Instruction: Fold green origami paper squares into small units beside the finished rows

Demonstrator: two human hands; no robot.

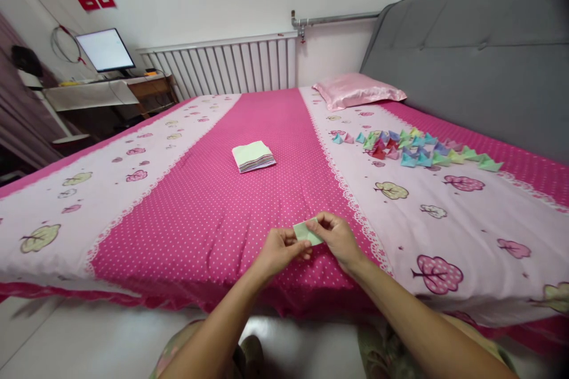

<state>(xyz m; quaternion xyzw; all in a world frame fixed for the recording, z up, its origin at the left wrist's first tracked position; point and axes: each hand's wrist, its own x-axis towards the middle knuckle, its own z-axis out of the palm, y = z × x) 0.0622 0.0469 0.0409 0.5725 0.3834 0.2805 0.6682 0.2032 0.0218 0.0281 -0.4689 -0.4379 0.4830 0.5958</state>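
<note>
Between my two hands, just above the near edge of the bed, is a small folded piece of pale green paper [306, 234]. My left hand [284, 249] pinches its lower left side, thumb on top and fingers beneath. At its upper right corner, my right hand [335, 238] grips it with thumb and fingertips. Further back on the pink dotted strip lies a stack of square paper [254, 156], pale green on top with other colours along its edge. To the right, several folded paper boats [415, 151] in many colours sit clustered together.
The bed [186, 225] spreads across the view, with a pink pillow [358, 90] at the back right beside the grey headboard [471, 53]. A radiator [226, 65] stands behind the bed. A desk with a monitor [105, 51] is at the far left.
</note>
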